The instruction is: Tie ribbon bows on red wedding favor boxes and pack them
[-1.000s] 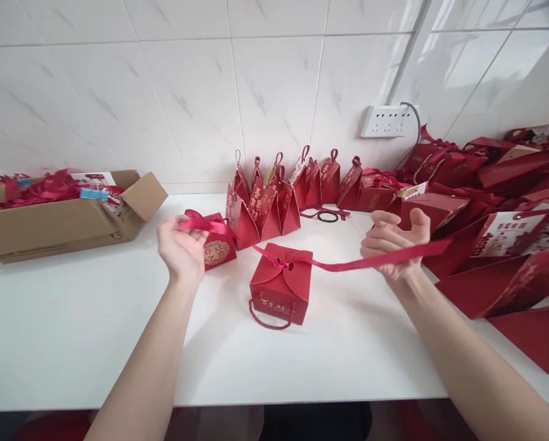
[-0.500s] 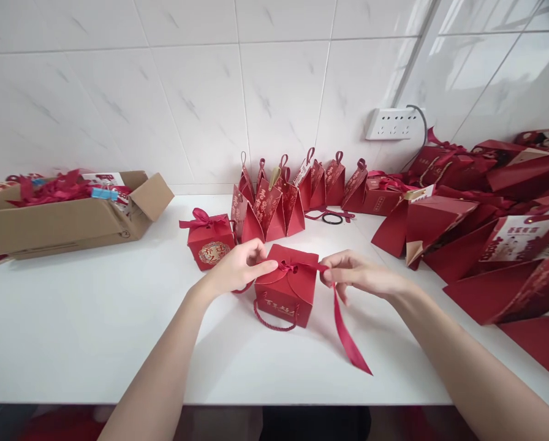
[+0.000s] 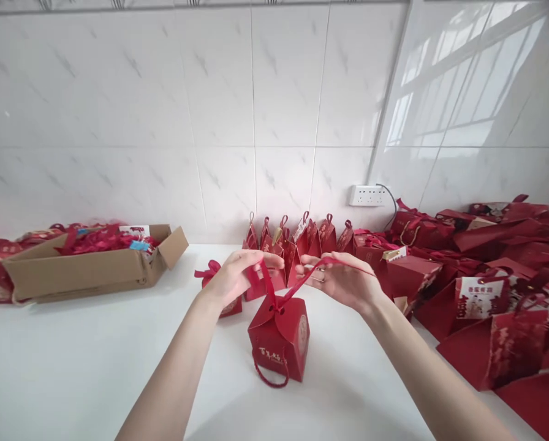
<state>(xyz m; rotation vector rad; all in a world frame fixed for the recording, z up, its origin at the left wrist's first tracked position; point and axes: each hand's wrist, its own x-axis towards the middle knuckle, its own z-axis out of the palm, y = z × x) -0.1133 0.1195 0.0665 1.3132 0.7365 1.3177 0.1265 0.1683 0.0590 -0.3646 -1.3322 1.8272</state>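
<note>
A small red gift box [image 3: 274,337] with gold lettering and a twisted cord handle stands upright on the white table in front of me. From the holes in its lid a dark pink ribbon [image 3: 297,286] rises in two lengths, spread in a V. My left hand [image 3: 242,275] has one length pinched at the fingers, above and left of the lid. The other length runs over the thumb side of my right hand [image 3: 341,278], which grips it at the upper right. Behind my left hand a second red box [image 3: 231,306] with a ribbon bow is partly hidden.
A cardboard carton [image 3: 86,275] filled with ribbons lies at the left. Several red tent-shaped boxes [image 3: 327,236] with loops stand along the wall. Many red boxes [image 3: 481,349] are heaped at the right, below a white power strip [image 3: 369,196].
Both hands have lifted the ribbon up from the lid, and its ends now stand raised. The box has turned slightly, showing its right side. My view has tilted upward.
</note>
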